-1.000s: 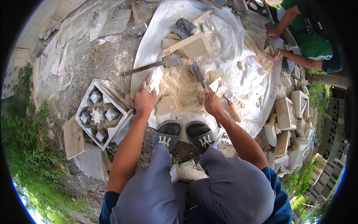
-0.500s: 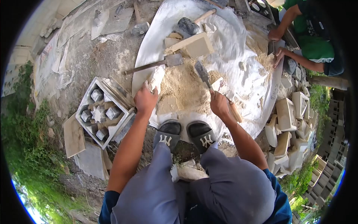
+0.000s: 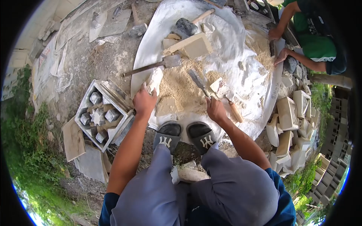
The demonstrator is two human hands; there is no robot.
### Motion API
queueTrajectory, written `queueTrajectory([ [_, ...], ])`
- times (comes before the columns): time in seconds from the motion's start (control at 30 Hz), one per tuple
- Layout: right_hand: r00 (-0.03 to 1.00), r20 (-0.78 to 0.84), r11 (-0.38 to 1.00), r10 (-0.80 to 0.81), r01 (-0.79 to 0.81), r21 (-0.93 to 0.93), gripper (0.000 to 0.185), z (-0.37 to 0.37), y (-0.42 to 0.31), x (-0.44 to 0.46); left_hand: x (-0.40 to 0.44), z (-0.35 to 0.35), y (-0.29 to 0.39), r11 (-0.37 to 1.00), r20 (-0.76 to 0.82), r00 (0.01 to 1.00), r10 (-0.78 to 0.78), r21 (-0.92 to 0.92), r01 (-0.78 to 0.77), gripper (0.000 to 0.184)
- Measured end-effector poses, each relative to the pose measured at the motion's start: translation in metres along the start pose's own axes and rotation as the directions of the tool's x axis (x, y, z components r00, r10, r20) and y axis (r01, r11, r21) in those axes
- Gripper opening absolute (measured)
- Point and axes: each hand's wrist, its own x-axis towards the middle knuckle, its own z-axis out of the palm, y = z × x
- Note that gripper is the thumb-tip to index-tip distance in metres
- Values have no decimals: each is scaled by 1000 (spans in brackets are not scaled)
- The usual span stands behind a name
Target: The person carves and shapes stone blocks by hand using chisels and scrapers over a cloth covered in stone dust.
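- The fisheye rim blackens the corners, and the person at upper right (image 3: 320, 41) is cut off by that dark edge.
- What lies under that person's two hands is hard to make out; one hand (image 3: 276, 34) is raised above the other (image 3: 281, 56) by the edge of the white sheet (image 3: 235, 41).
- The wearer's left hand (image 3: 144, 101) is seen from its back, so most of the finger pads are hidden; it is closed around the lower end of a pale, rough piece (image 3: 155, 80), which stands out beyond the knuckles at the left side of the sheet.
- The wearer's right hand (image 3: 216, 109) is curled nearly into a fist about a flat-bladed tool (image 3: 197, 79); the grip covers the handle, while the blade points up and leftward over the sandy powder (image 3: 181, 84).
- Between the two hands, a flat pale slab (image 3: 166, 106) is partly dusted over, its outline blurring into the powder.
- Just beside the right hand lies a wooden handle (image 3: 236, 112); its metal end is thin and hard to read.
- Above the powder rest a spade-like tool (image 3: 172, 61), an angular block (image 3: 198, 46) and a dark mallet head (image 3: 186, 26), partly behind the block.
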Motion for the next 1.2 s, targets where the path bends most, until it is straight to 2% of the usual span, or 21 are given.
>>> queueTrajectory([
  [0.1,989,148,997,-11,22,-68,45,10,16,14,1,-1,1,1000,9,1000,-10,9,10,58],
  [0.2,984,171,998,54,-45,-52,45,-13,-13,9,-4,-1,0,1000,26,999,-19,2,18,59],
  [0.4,985,171,992,4,17,-122,55,4,-8,17,1,1,0,1000,0,1000,-2,1,2,60],
  [0.47,981,183,994,70,-53,-94,52,-14,-31,18,0,-2,3,999,42,998,-47,18,47,60],
  [0.6,990,142,994,1,15,-112,51,-4,-28,15,1,1,1,1000,14,999,-30,1,30,59],
  [0.67,982,190,988,21,9,-156,47,6,-14,26,0,4,-2,1000,-8,1000,-15,15,15,59],
  [0.77,971,231,986,63,-24,-167,44,-9,-32,29,0,2,-1,1000,4,1000,-22,10,22,58],
  [0.87,977,202,990,66,-39,-139,46,-16,-45,21,1,2,-2,1000,1,1000,-21,2,21,57],
  [0.97,965,258,990,41,-4,-143,48,7,-22,28,0,4,-3,1000,-28,1000,2,-7,-2,57],
  [1.1,961,267,988,74,-34,-152,47,-9,-39,13,-6,7,-7,1000,1,1000,-7,4,7,58],
  [1.2,985,169,999,40,-39,-7,49,5,-34,12,1,2,-2,1000,14,1000,-21,10,21,59],
])
